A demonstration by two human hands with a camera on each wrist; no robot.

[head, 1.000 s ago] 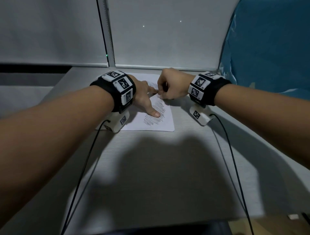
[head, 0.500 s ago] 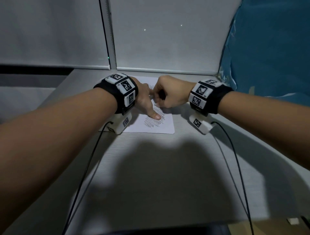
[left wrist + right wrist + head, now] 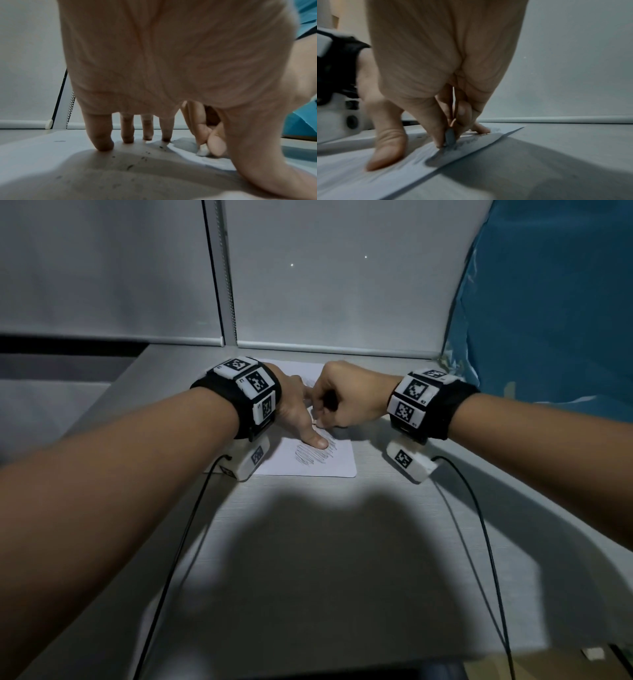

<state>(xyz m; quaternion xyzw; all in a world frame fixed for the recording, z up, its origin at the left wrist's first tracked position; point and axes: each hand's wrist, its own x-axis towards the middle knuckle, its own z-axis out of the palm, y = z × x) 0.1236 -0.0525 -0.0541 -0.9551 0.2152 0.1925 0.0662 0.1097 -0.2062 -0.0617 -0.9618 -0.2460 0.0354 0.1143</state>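
Note:
A white sheet of paper (image 3: 337,465) with grey pencil scribbles (image 3: 310,457) lies at the far end of the grey desk (image 3: 308,559). My left hand (image 3: 301,412) presses it flat, with the fingers (image 3: 102,138) spread straight and the thumb (image 3: 317,440) on the scribbles. My right hand (image 3: 322,419) is curled just right of it and pinches a small eraser (image 3: 450,136) whose tip touches the paper. The same eraser (image 3: 203,149) shows whitish in the left wrist view. Dark crumbs (image 3: 130,167) are scattered over the sheet.
Roller blinds (image 3: 342,285) close off the back of the desk. A blue plastic-covered object (image 3: 555,320) stands at the right. Black cables (image 3: 479,525) trail from both wrist cameras toward me across the desk.
My right hand has slid with the eraser down the sheet toward me, closer to the left thumb. The left hand keeps pressing the paper in the same spot.

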